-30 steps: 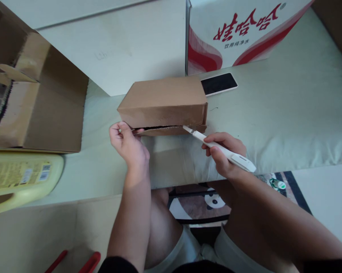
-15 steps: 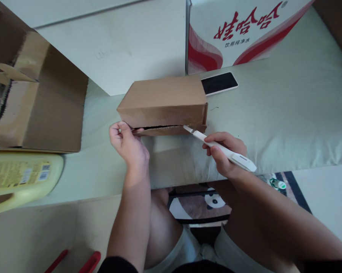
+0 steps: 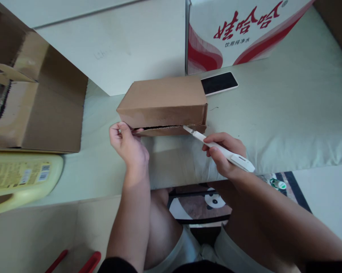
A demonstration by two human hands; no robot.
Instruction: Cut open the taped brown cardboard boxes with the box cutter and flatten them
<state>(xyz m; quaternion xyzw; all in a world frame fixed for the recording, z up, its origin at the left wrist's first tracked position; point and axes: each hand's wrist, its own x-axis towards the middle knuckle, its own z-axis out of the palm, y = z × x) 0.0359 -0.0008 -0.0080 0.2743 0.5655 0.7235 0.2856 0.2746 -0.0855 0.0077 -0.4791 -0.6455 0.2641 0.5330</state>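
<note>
A small brown cardboard box [image 3: 166,93] lies on a pale green cloth surface. Along its near side runs a dark slit with a ragged edge, open toward the left. My left hand [image 3: 128,142] pinches the box at its near left corner, some fingertips tucked into the gap. In my right hand [image 3: 226,149] is a white utility knife [image 3: 206,139], its short blade touching the slit near the box's right end. How deep the blade goes is hidden.
Behind the box stand a white box [image 3: 116,49] and a red-and-white water carton [image 3: 233,38]. A phone [image 3: 219,83] lies at the back right. On the left are a large open cardboard box [image 3: 54,102] and a yellow jug [image 3: 25,178]. Red handles [image 3: 91,261] show below.
Almost nothing differs. The handle end of the utility knife and my right hand have shifted very slightly left; my left hand and the box stay put.
</note>
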